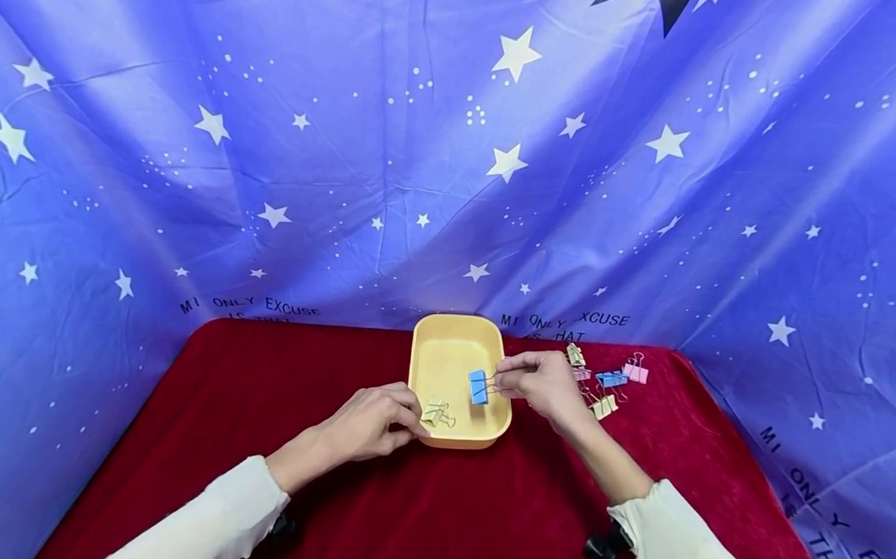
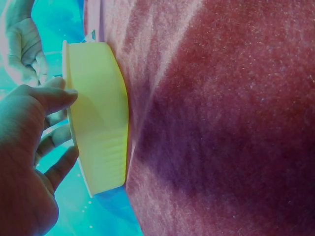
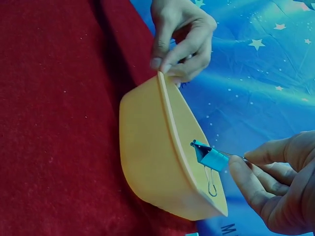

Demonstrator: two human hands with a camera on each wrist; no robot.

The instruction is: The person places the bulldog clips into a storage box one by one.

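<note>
A yellow rectangular tub stands on the red cloth in the head view. My left hand pinches its near left rim between thumb and fingers, seen also in the right wrist view. Over the tub's right side, my right hand holds a blue binder clip by one wire handle; its other handle hangs down. Inside the tub, near my left fingers, lies a pale yellow binder clip. In the left wrist view the tub's wall hides its contents.
Right of the tub, partly behind my right hand, lie several binder clips, among them a blue one, a pink one and a yellow one. A blue star-printed curtain hangs behind the red cloth and at its sides.
</note>
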